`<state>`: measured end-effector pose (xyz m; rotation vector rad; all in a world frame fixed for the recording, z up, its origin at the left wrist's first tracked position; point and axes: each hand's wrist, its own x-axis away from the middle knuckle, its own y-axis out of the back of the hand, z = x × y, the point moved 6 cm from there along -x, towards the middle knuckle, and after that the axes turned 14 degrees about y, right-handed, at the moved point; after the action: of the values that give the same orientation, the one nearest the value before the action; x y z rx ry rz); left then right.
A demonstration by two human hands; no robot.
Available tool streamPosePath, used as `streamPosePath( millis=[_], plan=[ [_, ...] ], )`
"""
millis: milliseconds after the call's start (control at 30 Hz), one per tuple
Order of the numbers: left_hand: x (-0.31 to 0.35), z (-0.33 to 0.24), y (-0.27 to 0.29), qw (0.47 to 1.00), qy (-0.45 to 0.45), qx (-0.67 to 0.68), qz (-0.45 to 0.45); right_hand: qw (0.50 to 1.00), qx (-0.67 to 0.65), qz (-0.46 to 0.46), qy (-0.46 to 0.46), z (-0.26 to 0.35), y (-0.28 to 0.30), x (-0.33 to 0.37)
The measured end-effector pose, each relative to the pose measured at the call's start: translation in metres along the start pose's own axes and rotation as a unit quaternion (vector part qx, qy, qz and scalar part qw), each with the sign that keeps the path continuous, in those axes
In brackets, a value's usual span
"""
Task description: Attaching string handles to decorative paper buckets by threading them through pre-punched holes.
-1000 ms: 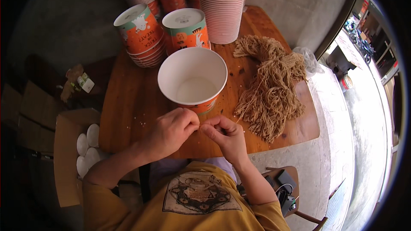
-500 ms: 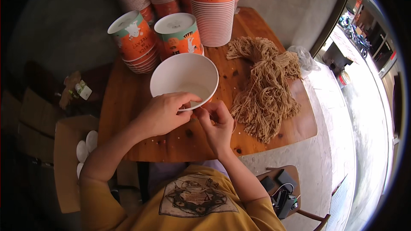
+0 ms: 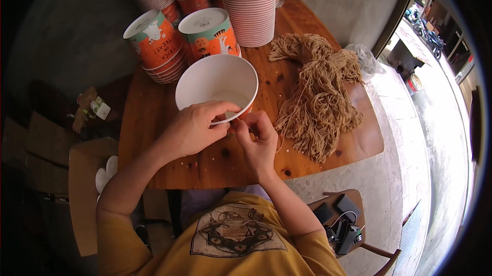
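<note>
One round paper bucket, white inside and orange outside (image 3: pixel 205 79); it is opening upward at the near side of the brown wooden table (image 3: pixel 205 176), its base hiding behind the hands; one bare left hand (image 3: pixel 192 127) is pinching the near rim, fingers inside, thumb outside; one bare right hand (image 3: pixel 259 140) is holding thumb and bent forefinger near each other just outside that rim, whether gripping anything being too small to tell; one tan bundle of loose yarn (image 3: pixel 320 94) is lying to the right, apart from the bucket; handling: the bucket is probably weighing little, its wall being stiff yet liable to crease, its smooth lining perhaps slipping; the rim is likely offering the firmest hold.
</note>
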<state>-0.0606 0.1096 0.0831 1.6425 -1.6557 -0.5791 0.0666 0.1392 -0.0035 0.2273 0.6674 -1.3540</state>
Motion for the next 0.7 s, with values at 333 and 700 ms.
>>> streamPosePath(
  millis=[333, 700],
  plan=[
    [-0.011, 0.005, 0.001, 0.997, -0.031, 0.025, 0.063, 1.000, 0.011, -0.001, 0.004, -0.002, -0.003, -0.005],
    [-0.039, 0.001, 0.003, 0.989, -0.010, 0.024, 0.147, 0.997, 0.024, 0.035, -0.068, -0.005, 0.000, -0.008]
  ],
)
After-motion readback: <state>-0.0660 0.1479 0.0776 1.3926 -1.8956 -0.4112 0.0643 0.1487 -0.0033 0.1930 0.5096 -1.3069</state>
